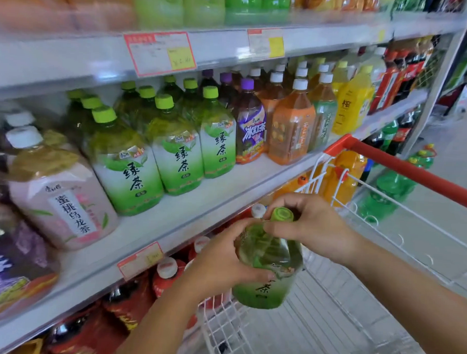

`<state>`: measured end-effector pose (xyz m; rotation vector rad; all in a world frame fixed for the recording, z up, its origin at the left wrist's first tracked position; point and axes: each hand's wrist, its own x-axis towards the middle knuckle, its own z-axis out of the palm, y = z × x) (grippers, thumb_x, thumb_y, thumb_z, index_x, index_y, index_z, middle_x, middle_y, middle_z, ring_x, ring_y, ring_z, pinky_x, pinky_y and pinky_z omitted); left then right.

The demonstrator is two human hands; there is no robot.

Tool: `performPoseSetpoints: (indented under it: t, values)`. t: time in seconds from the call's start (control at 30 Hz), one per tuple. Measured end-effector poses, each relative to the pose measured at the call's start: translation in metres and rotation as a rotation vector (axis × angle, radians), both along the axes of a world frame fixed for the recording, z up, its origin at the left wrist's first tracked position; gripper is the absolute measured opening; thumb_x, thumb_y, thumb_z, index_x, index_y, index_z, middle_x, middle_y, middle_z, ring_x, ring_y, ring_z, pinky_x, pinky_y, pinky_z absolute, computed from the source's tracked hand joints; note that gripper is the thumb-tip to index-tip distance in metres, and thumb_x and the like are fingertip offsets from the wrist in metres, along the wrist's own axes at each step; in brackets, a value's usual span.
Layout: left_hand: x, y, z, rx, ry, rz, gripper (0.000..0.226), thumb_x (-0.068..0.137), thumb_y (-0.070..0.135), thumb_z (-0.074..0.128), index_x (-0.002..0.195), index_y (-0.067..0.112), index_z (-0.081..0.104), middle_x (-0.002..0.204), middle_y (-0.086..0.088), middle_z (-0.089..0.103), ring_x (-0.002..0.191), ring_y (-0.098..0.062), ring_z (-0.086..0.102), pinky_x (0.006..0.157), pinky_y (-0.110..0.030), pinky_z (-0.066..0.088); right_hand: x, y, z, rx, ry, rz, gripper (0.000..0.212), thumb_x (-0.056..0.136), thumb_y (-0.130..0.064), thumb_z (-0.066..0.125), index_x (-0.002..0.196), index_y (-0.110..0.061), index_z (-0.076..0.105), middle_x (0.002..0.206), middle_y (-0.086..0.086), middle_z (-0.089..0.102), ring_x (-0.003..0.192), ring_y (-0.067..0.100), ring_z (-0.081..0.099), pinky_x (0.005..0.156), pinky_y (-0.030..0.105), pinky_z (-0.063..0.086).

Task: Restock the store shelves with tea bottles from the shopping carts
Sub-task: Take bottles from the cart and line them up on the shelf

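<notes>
A large green tea bottle with a lime cap hangs over the white wire shopping cart. My left hand grips its body from the left side. My right hand pinches its neck just under the cap. On the middle shelf three rows of matching green tea bottles stand, with bare shelf in front of them.
A pink peach oolong bottle stands left of the green tea rows; purple, orange and yellow bottles stand to the right. Red-labelled bottles fill the shelf below. The cart's red handle crosses the right side.
</notes>
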<state>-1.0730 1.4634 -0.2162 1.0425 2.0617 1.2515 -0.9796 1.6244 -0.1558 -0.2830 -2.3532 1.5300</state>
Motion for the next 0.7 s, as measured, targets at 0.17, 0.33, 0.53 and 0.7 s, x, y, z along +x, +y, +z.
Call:
performPoseSetpoints:
  t: [0.17, 0.33, 0.53, 0.7]
  values:
    - [-0.006, -0.029, 0.026, 0.171, -0.031, 0.204, 0.079, 0.049, 0.036, 0.093, 0.118, 0.052, 0.057, 0.111, 0.022, 0.070, 0.103, 0.002, 0.066, 0.097, -0.036, 0.053, -0.003, -0.005, -0.018, 0.061, -0.176, 0.243, 0.103, 0.057, -0.044, 0.090, 0.137, -0.054, 0.025, 0.134, -0.018, 0.048, 0.122, -0.006, 0.048, 0.099, 0.020, 0.045]
    - [-0.014, -0.056, 0.070, 0.193, 0.105, 0.281, 0.103, 0.045, 0.060, 0.086, 0.135, 0.062, 0.036, 0.135, 0.033, 0.051, 0.119, 0.013, 0.049, 0.103, -0.026, 0.043, -0.025, -0.038, -0.009, -0.036, 0.053, 0.175, 0.088, 0.053, -0.011, 0.087, 0.123, -0.036, 0.041, 0.102, -0.038, 0.063, 0.095, -0.017, 0.059, 0.075, 0.001, 0.045]
    - [-0.063, -0.114, 0.048, -0.030, 0.277, 0.508, 0.082, 0.059, 0.063, 0.082, 0.131, 0.033, 0.058, 0.123, 0.018, 0.062, 0.114, 0.002, 0.056, 0.103, -0.027, 0.044, -0.084, -0.050, 0.010, 0.017, 0.120, 0.224, 0.083, 0.061, -0.013, 0.087, 0.120, -0.040, 0.034, 0.111, -0.029, 0.054, 0.094, -0.027, 0.051, 0.072, -0.004, 0.039]
    - [-0.075, -0.146, -0.006, -0.254, 0.767, 0.637, 0.043, 0.066, 0.066, 0.051, 0.081, 0.034, 0.076, 0.079, 0.014, 0.063, 0.081, -0.012, 0.064, 0.069, -0.025, 0.048, -0.130, -0.072, 0.006, 0.018, 0.115, 0.299, 0.102, 0.054, -0.031, 0.091, 0.135, -0.028, 0.030, 0.128, -0.013, 0.051, 0.113, -0.010, 0.052, 0.090, 0.009, 0.041]
